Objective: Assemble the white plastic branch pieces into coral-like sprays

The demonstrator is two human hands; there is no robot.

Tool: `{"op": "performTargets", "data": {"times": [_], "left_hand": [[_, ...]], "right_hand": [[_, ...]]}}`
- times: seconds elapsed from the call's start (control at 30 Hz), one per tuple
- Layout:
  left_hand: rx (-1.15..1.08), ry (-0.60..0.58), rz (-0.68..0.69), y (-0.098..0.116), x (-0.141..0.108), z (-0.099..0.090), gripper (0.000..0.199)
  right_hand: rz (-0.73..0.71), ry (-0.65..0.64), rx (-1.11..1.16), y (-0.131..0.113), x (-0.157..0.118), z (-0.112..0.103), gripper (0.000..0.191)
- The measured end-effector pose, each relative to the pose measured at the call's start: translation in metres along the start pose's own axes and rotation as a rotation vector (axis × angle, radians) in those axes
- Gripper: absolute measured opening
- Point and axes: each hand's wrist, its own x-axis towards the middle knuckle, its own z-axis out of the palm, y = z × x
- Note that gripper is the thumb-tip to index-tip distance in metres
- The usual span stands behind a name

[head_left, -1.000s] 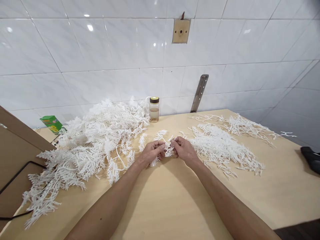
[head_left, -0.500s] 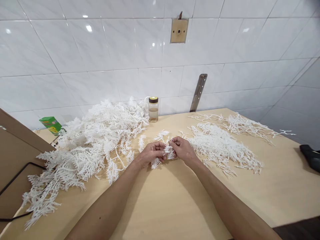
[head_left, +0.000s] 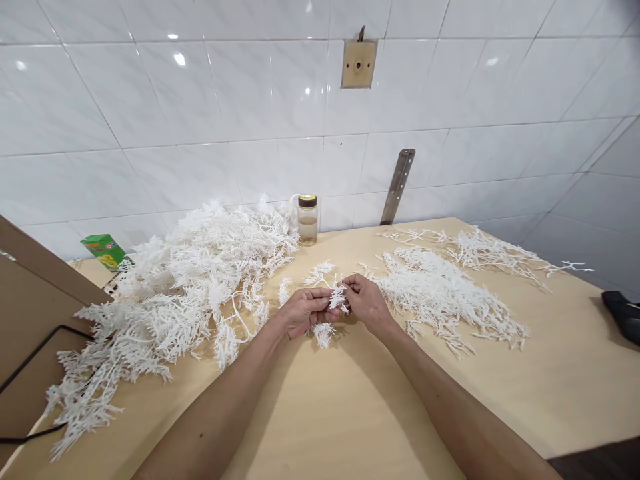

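Between my hands, just above the table, is a white plastic foliage branch [head_left: 324, 333] with feathery sprigs. My left hand [head_left: 307, 311] is closed around it, thumb and fingers pinching near a small tuft. My right hand [head_left: 367, 301] pinches the same branch from the other side, its fingertips close to those of the left; they partly hide the stem. To the left lies a large heap of white branched foliage [head_left: 200, 267]. A flatter pile of loose white sprigs [head_left: 440, 287] spreads to the right of my right hand.
A jar with a dark lid [head_left: 307, 221] stands at the back by the tiled wall. Bare white stems [head_left: 493, 253] lie at the back right. A green box [head_left: 104, 250] and a brown board [head_left: 40, 333] are on the left, a black object [head_left: 621, 317] at the right edge.
My fingers have shifted slightly on the branch, and its lower sprig has turned and moved a little right and down. The piles lie as before.
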Motion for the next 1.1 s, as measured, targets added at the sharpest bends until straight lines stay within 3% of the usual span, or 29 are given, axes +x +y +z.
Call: {"op": "performTargets", "data": {"times": [0.37, 0.47, 0.57, 0.73, 0.8, 0.93, 1.0, 1.1], "left_hand": [[0.243, 0.042, 0.116, -0.004, -0.001, 0.016, 0.042], [0.269, 0.033, 0.126, -0.002, -0.003, 0.018, 0.041], [0.277, 0.011, 0.113, 0.001, -0.006, 0.018, 0.043], [0.369, -0.005, 0.092, 0.005, -0.007, 0.015, 0.045], [0.439, 0.004, 0.073, 0.005, -0.006, 0.014, 0.045], [0.609, 0.070, 0.096, 0.006, -0.006, 0.012, 0.038], [0.687, 0.099, 0.126, 0.007, -0.007, 0.013, 0.035], [0.785, 0.148, 0.132, 0.009, -0.010, 0.015, 0.034]], "right_hand": [[0.007, 0.071, -0.004, -0.007, -0.005, 0.006, 0.020], [-0.013, 0.022, -0.016, -0.004, -0.005, 0.006, 0.021], [-0.070, -0.047, -0.135, -0.001, -0.002, -0.001, 0.020], [-0.189, 0.015, -0.187, -0.009, 0.001, -0.028, 0.025], [-0.205, -0.085, -0.129, -0.015, -0.002, -0.035, 0.028], [-0.173, -0.431, -0.034, -0.023, -0.010, -0.037, 0.031], [-0.158, -0.502, -0.007, -0.024, -0.013, -0.034, 0.031], [-0.152, -0.509, 0.000, -0.024, -0.014, -0.033, 0.027]]}}
